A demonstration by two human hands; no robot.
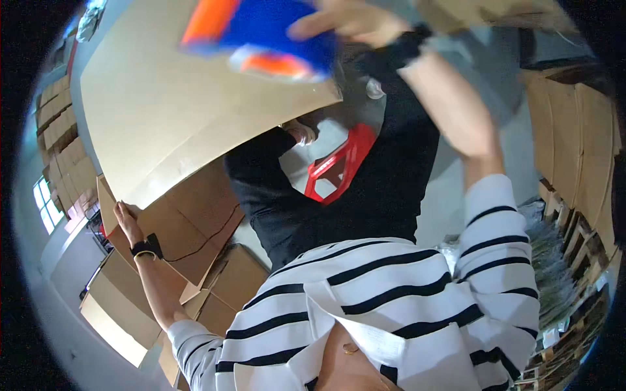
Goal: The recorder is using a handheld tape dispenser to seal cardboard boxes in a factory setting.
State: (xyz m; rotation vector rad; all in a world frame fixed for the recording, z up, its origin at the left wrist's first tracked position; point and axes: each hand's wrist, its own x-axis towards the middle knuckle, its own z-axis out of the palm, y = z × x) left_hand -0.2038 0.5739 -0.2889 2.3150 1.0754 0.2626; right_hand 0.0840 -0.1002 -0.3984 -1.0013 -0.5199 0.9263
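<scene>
A large flat sheet of tan cardboard (176, 98) fills the upper left of the head view, tilted, its top edge running out of the picture. The left hand (125, 221) reaches up to the sheet's lower left corner, fingers extended against the cardboard edge; whether they curl around it or only press on it cannot be told, since the fingertips are hidden behind the sheet. A black wristband (147, 247) sits on that wrist.

The right hand (349, 19) is raised near the sheet's upper right, at the very top of the frame, and is blurred. Its fingers are closed over a blue and orange soft object (261, 32), which lies against the sheet's upper face; the object is smeared by motion and partly cut off by the top edge, so its kind cannot be made out. A black band (407, 45) wraps this wrist too.

Below the sheet's right edge stands another person in a black long-sleeved top (365, 195), one of their hands (301, 132) just under the sheet's lower edge, mostly hidden. A red plastic stool (340, 166) shows beside that sleeve, partly covered. Stacked brown cartons (215, 260) sit beneath the sheet's lower left corner. The wearer's black-and-white striped shirt (391, 293) fills the lower frame.
</scene>
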